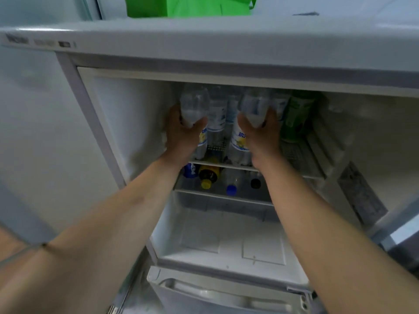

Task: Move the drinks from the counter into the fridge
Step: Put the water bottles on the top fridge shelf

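Both my arms reach into the open fridge [118, 114]. My left hand [181, 134] grips the base of a clear water bottle [193, 105] held up at the top shelf's left side. My right hand [260, 134] grips the base of a second clear bottle [255, 105] further right. Behind and between them, several clear bottles with blue and yellow labels [216, 118] stand on the upper wire shelf [294, 152]. A green bottle [297, 112] stands at the right of that row.
On the shelf below lie a blue Pepsi bottle [190, 169], a dark bottle with a yellow cap [208, 175], a clear bottle with a blue cap [232, 184] and a dark-capped one [255, 182]. A white drawer [226, 241] sits lower. A green bag [190, 5] rests on top.
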Demonstrator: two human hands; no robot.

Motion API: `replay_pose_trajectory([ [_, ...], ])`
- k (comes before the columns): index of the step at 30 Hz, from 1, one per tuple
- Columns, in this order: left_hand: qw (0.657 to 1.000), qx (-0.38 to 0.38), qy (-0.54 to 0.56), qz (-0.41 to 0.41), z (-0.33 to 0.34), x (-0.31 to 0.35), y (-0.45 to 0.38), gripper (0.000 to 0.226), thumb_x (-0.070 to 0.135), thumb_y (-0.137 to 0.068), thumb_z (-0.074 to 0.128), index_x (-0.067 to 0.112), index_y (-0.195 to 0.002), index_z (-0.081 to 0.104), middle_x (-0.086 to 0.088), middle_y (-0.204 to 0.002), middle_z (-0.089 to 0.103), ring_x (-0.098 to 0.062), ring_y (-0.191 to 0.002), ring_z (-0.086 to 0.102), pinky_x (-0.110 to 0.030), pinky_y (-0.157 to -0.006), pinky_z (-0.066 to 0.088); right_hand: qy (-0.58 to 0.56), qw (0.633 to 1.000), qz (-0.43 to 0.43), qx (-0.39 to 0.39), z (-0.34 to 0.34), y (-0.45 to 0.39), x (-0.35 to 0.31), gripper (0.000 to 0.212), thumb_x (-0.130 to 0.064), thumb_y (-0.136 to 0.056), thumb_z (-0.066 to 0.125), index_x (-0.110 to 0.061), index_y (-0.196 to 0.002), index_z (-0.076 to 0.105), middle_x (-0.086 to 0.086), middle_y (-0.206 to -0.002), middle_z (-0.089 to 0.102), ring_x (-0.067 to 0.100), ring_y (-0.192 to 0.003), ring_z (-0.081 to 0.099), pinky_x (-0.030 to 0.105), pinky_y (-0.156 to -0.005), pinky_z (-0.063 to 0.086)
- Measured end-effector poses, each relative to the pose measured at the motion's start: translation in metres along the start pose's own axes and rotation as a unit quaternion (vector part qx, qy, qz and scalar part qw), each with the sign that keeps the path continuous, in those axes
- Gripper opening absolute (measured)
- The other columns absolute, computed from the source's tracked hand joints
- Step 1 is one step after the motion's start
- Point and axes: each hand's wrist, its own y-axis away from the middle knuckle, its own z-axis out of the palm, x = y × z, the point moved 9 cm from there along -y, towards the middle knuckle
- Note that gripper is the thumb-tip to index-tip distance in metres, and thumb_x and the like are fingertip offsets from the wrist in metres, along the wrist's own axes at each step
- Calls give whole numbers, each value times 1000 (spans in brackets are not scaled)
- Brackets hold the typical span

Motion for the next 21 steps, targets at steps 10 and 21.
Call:
replay_pose_trajectory([
  [10, 998, 32, -33, 31, 11, -8, -20, 48, 15, -83, 76, 10, -127, 59, -4, -121, 66, -14, -112, 62, -34, -96, 52, 46, 999, 11, -2, 31, -47, 21, 71, -21, -86, 76, -12, -145, 38, 8, -136, 57, 16, -115, 58, 25, -94, 50],
  [21, 992, -7, -118, 38, 5, -5, -25, 71, 18, -87, 73, 14, -149, 38, -5, -144, 52, -19, -134, 48, -40, -110, 42, 137, 990, 22, -30, 30, -55, 31, 82, -27, -78, 83, -15, -145, 37, 8, -141, 52, 22, -128, 52, 38, -108, 45],
])
